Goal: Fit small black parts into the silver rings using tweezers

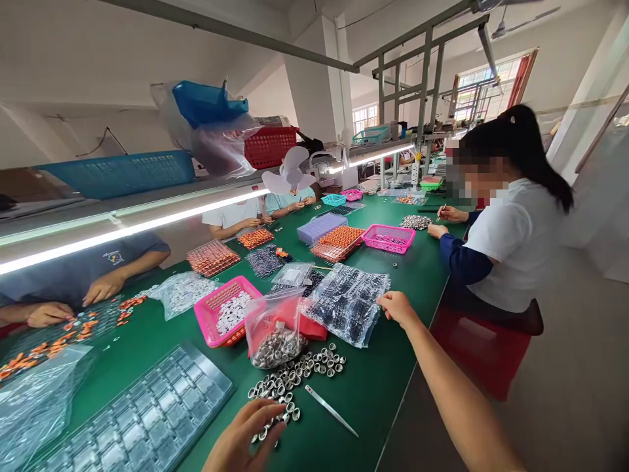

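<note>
My left hand [246,434] rests at the near edge of the green table [373,380], fingers curled over a scatter of small silver metal rings [299,370]. What the fingers pinch, if anything, is too small to see. My right hand [397,307] reaches forward, closed on the edge of a clear plastic bag of dark parts [346,300]. Metal tweezers [330,410] lie on the table between my hands. An open bag of more silver rings [275,334] leans on a pink basket [209,318].
A clear compartment tray [147,413] lies at my left. Co-workers sit around the table: one in a white top [511,242] at the right, others across under the light strip. Pink baskets [388,237], orange part trays [339,241] and bags fill the middle.
</note>
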`<state>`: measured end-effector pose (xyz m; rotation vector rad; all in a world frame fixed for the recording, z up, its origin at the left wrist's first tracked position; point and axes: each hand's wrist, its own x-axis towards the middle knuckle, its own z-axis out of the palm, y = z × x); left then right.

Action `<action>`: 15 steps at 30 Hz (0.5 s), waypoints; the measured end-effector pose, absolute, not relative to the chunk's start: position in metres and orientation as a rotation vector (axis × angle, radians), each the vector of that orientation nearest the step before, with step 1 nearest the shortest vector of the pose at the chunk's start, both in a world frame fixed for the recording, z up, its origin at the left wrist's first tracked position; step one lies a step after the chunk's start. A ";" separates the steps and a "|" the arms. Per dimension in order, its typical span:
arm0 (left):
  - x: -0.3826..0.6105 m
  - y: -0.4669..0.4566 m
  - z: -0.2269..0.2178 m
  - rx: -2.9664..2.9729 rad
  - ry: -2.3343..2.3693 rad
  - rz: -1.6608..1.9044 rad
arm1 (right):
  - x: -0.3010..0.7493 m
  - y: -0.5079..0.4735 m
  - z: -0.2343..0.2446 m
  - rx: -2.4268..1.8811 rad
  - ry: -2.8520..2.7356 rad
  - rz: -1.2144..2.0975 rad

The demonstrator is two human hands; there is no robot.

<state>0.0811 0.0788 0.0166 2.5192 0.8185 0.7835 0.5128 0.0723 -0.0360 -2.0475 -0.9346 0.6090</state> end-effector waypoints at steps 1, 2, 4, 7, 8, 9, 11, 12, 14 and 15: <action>0.087 0.079 0.017 2.540 0.808 0.765 | 0.512 0.072 -0.034 -2.054 -0.956 0.577; 0.092 0.078 0.018 2.559 0.801 0.739 | 0.511 0.071 -0.032 -2.063 -0.983 0.540; 0.103 0.077 0.020 2.595 0.787 0.675 | 0.509 0.069 -0.024 -2.086 -1.048 0.462; 0.123 0.076 0.025 2.607 0.794 0.612 | 0.505 0.070 -0.007 -2.124 -1.138 0.362; 0.131 0.076 0.028 2.600 0.778 0.591 | 0.504 0.071 0.000 -2.133 -1.163 0.332; 0.139 0.077 0.031 2.595 0.762 0.585 | 0.503 0.073 0.007 -2.138 -1.188 0.302; 0.158 0.080 0.037 2.594 0.762 0.581 | 0.500 0.077 0.020 -2.139 -1.235 0.249; 0.168 0.083 0.040 2.597 0.784 0.593 | 0.498 0.079 0.026 -2.135 -1.257 0.226; 0.190 0.087 0.045 2.598 0.808 0.606 | 0.493 0.083 0.035 -2.125 -1.295 0.190; 0.202 0.090 0.046 2.598 0.822 0.611 | 0.489 0.084 0.038 -2.118 -1.310 0.176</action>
